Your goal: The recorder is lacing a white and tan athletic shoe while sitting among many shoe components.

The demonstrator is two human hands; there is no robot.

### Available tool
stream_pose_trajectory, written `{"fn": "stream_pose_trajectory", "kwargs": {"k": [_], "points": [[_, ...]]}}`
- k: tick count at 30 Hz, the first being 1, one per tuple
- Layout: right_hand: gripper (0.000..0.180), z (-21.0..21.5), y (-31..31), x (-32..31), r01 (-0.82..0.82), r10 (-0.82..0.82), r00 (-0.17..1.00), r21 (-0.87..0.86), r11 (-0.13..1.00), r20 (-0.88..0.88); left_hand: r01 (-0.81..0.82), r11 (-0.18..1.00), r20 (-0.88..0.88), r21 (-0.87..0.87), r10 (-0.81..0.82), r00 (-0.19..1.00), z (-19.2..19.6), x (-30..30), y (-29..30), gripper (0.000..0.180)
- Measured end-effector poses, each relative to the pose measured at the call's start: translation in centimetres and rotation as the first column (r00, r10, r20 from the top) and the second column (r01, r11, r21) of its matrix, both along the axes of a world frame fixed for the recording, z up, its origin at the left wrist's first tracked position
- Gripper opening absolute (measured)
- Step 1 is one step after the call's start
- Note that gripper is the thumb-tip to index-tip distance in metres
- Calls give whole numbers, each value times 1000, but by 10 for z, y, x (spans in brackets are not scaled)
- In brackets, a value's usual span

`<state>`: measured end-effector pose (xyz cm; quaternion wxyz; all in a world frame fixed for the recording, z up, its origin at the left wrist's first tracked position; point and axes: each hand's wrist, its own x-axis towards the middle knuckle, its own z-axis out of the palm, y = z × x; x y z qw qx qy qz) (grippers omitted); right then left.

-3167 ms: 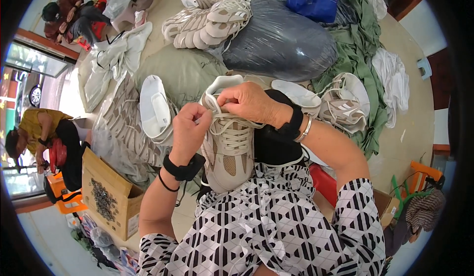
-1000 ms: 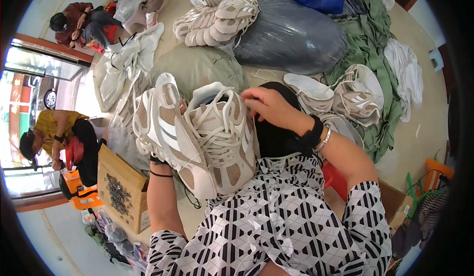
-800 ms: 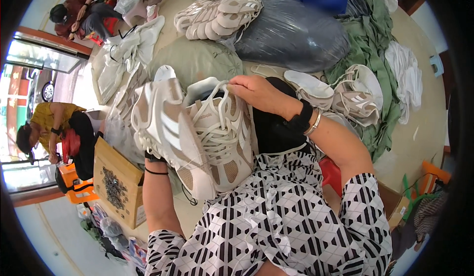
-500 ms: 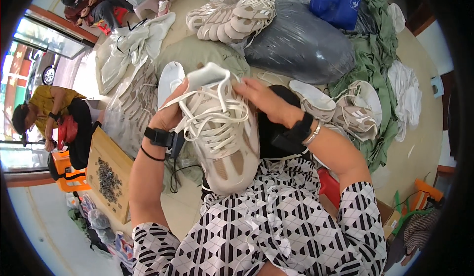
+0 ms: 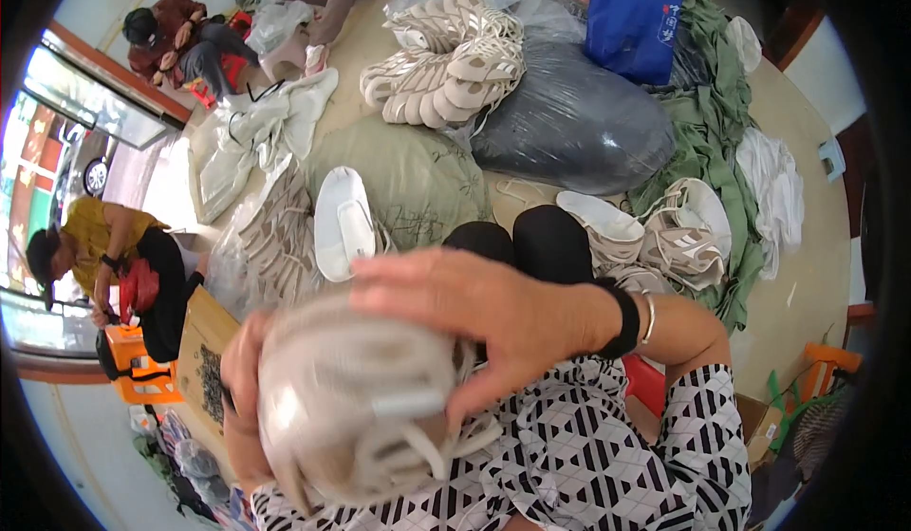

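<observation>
A beige sneaker (image 5: 351, 379) with pale laces is raised close to me, smeared by motion. Its left side is gripped by my left hand (image 5: 245, 374), whose fingers are partly hidden behind the shoe. My right hand (image 5: 474, 308) lies across the far end of the sneaker, fingers over the top and thumb at the near right side, so the shoe sits between both hands. Beyond them a white insole-like piece (image 5: 343, 223) stands next to a row of beige shoes (image 5: 277, 237). More beige sneakers (image 5: 683, 232) lie to the right of my knees.
A stack of beige shoes (image 5: 446, 66) rests beside a big dark plastic bag (image 5: 574, 118). Closer is a greenish sack (image 5: 399, 175). A blue bag (image 5: 631, 28) and green cloth (image 5: 716, 142) lie at the far right. Two people sit at the left, near an orange stool (image 5: 138, 360).
Both hands have brought the sneaker nearer and down to the left, turning it over. My right hand has moved from its side opening to over its end. The view has shifted slightly.
</observation>
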<state>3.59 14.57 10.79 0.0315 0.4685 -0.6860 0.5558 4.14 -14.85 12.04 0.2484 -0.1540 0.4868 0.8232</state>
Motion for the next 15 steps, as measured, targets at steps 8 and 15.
{"fn": "stream_pose_trajectory", "kwargs": {"k": [8, 15], "points": [[67, -86, -3, 19, -368, 24, 711, 343, 864, 703, -368, 768, -681, -524, -118, 723, 13, 19, -41, 36], [40, -109, 18, 37, -299, -127, 634, 393, 870, 763, -608, 101, -332, -788, -900, 281, -62, -108, -40, 35]]}}
